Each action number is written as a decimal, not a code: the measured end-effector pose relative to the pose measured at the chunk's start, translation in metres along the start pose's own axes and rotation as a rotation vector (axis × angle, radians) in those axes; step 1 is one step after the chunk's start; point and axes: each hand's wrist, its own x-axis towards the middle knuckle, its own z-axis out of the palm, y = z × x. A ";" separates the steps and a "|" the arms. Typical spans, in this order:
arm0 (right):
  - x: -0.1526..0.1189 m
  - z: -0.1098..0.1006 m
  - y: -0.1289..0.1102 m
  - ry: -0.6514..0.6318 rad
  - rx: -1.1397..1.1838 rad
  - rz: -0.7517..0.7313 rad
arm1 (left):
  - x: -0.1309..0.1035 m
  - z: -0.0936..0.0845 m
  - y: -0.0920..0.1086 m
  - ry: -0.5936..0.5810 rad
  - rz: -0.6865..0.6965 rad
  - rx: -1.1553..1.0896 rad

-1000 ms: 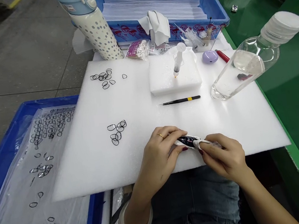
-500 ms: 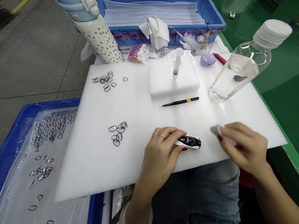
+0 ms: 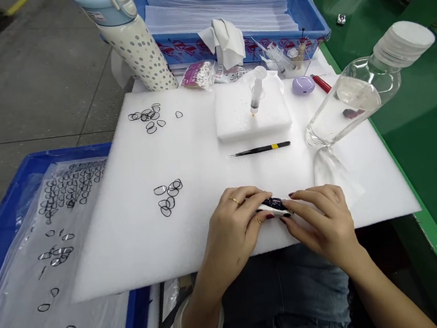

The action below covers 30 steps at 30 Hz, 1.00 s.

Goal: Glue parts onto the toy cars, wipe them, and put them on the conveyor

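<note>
A small black and white toy car (image 3: 274, 206) is held between both hands just above the front edge of the white foam sheet (image 3: 202, 155). My left hand (image 3: 235, 225) grips its left end between thumb and fingers. The fingertips of my right hand (image 3: 323, 220) close on its right end. Right of the car, a crumpled white cloth (image 3: 332, 172) lies on the foam. Black-handled tweezers (image 3: 262, 149) rest beyond the hands, below a foam block (image 3: 253, 123) with a syringe (image 3: 257, 91) standing in it.
Black-edged clear pieces (image 3: 169, 197) lie at left on the foam, with many more in a blue tray (image 3: 128, 321) at lower left. A clear bottle (image 3: 345, 102) leans at right. Behind stand a dotted bottle (image 3: 138, 52) and a blue bin (image 3: 307, 6).
My right hand has let go of the cloth, which now lies on the foam, and moved left to take hold of the car's right end. The camera view has shifted slightly.
</note>
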 end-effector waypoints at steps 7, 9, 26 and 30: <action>0.002 -0.007 0.001 -0.108 0.124 0.025 | -0.001 -0.001 -0.001 -0.002 0.000 -0.006; 0.006 -0.006 -0.002 -0.179 0.238 0.082 | -0.003 -0.002 -0.002 -0.006 0.009 -0.013; -0.133 -0.154 0.207 0.231 -0.409 0.838 | -0.009 0.000 -0.003 -0.002 0.104 0.054; -0.138 -0.145 0.205 0.384 -0.506 0.783 | -0.008 0.000 0.000 0.013 0.095 -0.011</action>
